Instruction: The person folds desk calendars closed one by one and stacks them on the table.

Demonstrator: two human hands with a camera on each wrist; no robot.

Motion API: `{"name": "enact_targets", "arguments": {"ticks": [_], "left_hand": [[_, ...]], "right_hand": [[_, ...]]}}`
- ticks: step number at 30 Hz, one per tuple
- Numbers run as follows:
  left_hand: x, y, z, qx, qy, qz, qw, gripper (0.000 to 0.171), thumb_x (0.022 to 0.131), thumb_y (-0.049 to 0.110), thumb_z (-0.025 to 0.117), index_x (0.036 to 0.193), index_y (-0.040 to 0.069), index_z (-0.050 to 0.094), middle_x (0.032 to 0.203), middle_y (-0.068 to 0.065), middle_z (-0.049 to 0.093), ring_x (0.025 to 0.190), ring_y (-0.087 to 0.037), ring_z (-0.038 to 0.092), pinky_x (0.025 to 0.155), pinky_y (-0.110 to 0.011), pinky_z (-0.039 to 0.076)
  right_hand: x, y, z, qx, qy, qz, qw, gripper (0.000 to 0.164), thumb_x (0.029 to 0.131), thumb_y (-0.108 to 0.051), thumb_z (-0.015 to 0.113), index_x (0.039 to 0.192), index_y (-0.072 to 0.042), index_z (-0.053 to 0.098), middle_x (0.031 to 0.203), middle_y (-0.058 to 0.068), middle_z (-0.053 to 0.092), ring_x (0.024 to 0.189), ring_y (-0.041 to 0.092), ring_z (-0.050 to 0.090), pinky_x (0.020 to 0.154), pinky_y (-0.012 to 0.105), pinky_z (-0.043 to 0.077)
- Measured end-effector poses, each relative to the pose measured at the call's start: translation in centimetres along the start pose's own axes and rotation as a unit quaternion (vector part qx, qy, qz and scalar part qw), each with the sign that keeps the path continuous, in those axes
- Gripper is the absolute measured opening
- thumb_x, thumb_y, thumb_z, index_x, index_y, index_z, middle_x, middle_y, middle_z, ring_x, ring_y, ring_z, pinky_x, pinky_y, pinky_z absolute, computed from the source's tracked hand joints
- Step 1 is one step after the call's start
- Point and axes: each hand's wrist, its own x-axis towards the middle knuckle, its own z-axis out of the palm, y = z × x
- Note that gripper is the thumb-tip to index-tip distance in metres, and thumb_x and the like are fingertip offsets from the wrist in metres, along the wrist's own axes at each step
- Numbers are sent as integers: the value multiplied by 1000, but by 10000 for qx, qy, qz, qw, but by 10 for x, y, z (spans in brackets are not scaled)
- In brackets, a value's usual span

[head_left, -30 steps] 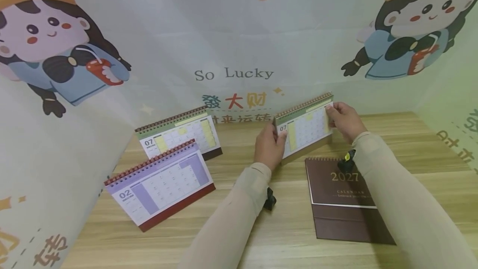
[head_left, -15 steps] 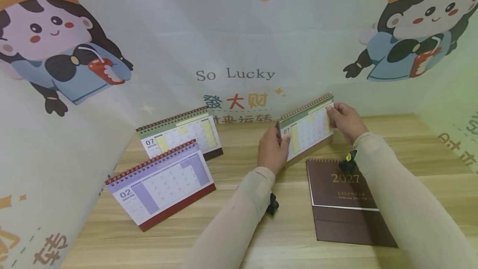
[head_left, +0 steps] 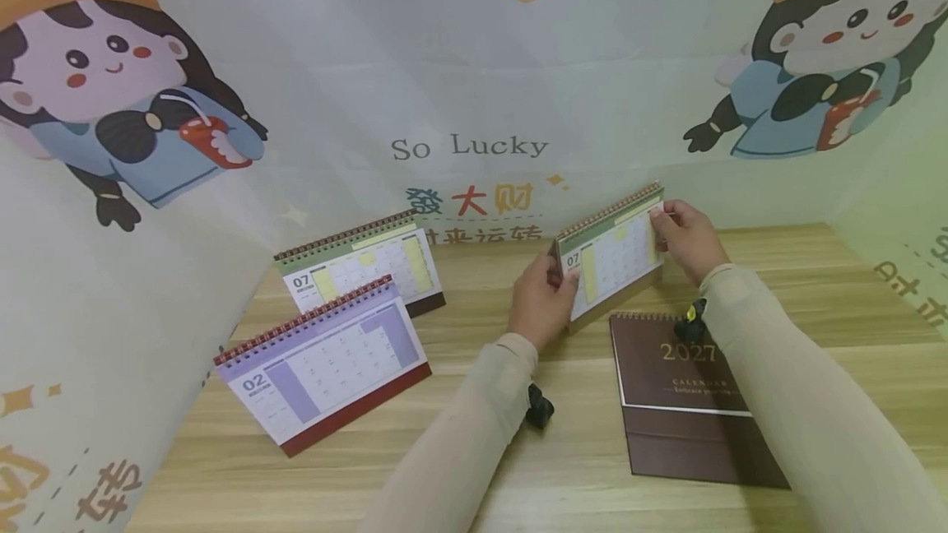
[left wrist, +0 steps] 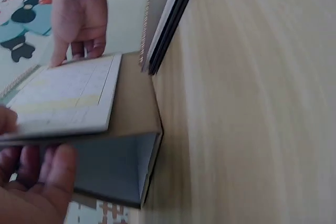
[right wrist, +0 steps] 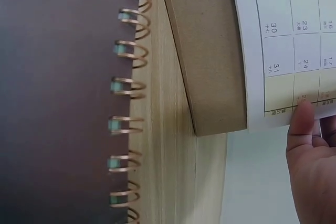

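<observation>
In the head view a desk calendar (head_left: 615, 257) with a green header, marked 07, stands as a tent at the back right of the table. My left hand (head_left: 543, 300) grips its left end, thumb on the page and fingers behind. At the other end my right hand (head_left: 694, 241) pinches the pages' right edge, thumb in front. The left wrist view shows the tent's open side and brown card base (left wrist: 137, 103). Up close in the right wrist view, the right thumb (right wrist: 302, 121) lies on the page's yellow column.
A dark brown 2027 calendar (head_left: 689, 442) lies flat in front, partly under the right forearm. At left stand a purple calendar (head_left: 333, 368) marked 02 and, behind it, another green-headed one (head_left: 355, 266) marked 07. A printed cloth (head_left: 474, 64) encloses the wooden table (head_left: 474, 336).
The calendar's left end has shifted slightly to the right with my left hand. My right hand keeps its hold at the right edge. The head view has shifted slightly.
</observation>
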Motion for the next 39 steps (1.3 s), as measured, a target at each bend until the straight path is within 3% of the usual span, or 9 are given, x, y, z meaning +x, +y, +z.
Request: {"name": "enact_targets", "arguments": {"ticks": [4,8,14,19,23,28,35,39], "left_hand": [[-2,-7,-9,-156,130,-451,9988,31,96,41,64,91,10,65,84,1,62,76,-13,57,69,-29,49],[-3,-14,-15,-127,348,-694,9969,42,98,49,56,99,9,67,96,-3,61,88,-18,58,79,-36,50],[-1,-15,-14,98,-81,-646,9978,61,103,55,39,117,4,69,109,-9,65,103,-25,60,92,-41,47],[1,-12,-16,160,-200,-621,9977,62,103,56,36,120,5,69,111,-11,67,106,-26,60,94,-42,47],[2,-9,-18,-9,-427,-822,9957,67,103,60,31,128,9,66,126,-9,65,120,-26,57,103,-42,42],[5,2,-15,-321,-753,-1228,9890,74,101,66,22,145,15,52,147,-6,51,137,-26,43,114,-41,30],[17,9,-8,-1020,-599,-2039,9718,93,95,76,17,139,5,56,140,-14,55,131,-30,48,112,-45,31],[20,8,-9,-1507,-764,-2149,9619,99,90,82,14,146,8,49,147,-12,48,136,-28,42,115,-45,25]], "right_hand": [[1,1,1,-47,25,-25,10000,52,106,-42,40,134,2,48,121,21,55,95,26,54,86,39,47],[2,3,0,-122,44,-102,9999,52,107,-41,40,134,3,48,119,21,55,93,24,55,83,36,49],[1,3,-1,-150,104,-185,9997,50,107,-38,40,132,4,49,116,20,55,92,20,54,79,29,50],[1,4,-1,-70,141,-201,9997,50,107,-38,41,132,4,49,117,21,55,93,21,53,80,30,50],[1,4,1,-16,220,-214,9995,46,106,-37,44,128,3,51,114,19,56,91,20,54,77,29,49],[0,4,2,11,163,-205,9997,47,106,-37,43,129,3,51,116,19,56,95,22,53,80,32,50],[1,6,0,-50,113,-238,9996,50,107,-38,41,131,5,49,119,21,55,95,21,52,81,33,50],[1,5,0,-37,109,-232,9997,49,107,-38,41,131,4,49,118,20,55,95,20,52,81,32,50]]}}
